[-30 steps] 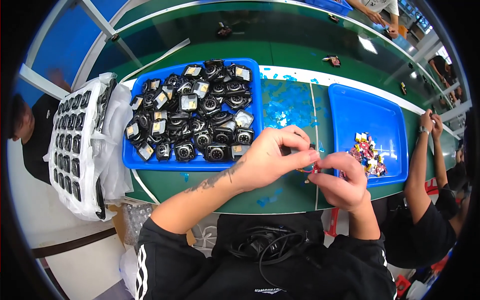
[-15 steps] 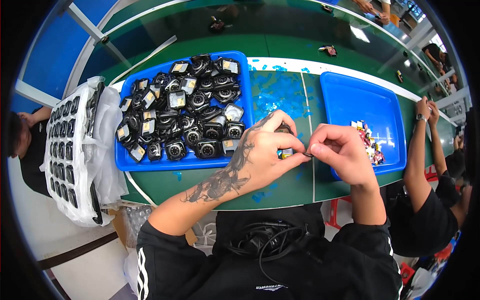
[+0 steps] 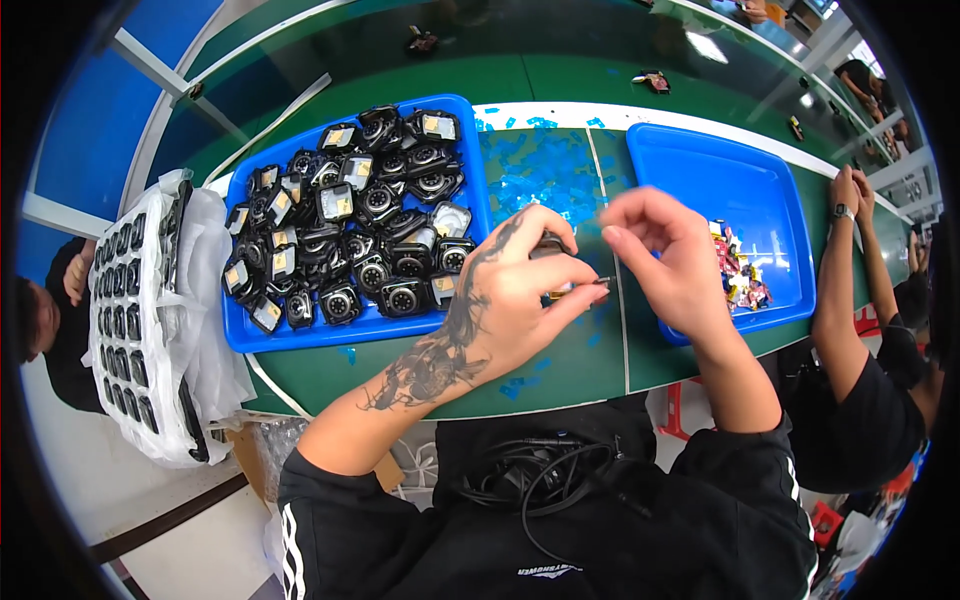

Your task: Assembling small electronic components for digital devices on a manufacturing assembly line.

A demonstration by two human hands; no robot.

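My left hand is closed around a dark smartwatch case, mostly hidden by the fingers. A short dark strip pokes out at the thumb and fingertip. My right hand is lifted away to the right, thumb and forefinger curved and a little apart; nothing shows between them. To the left, a blue tray is heaped with black watch cases, some with pale inner faces. At the right, another blue tray has small red, yellow and white parts in its near left part.
Blue film scraps litter the green table between the trays. At far left stands a white-wrapped stack of trays with rows of watch pieces. A co-worker's arm is close on the right; another person sits at left.
My right hand has parted from the left, moving up and off the small dark strip, and its fingers have loosened. My left hand keeps its hold. The whole view has shifted slightly.
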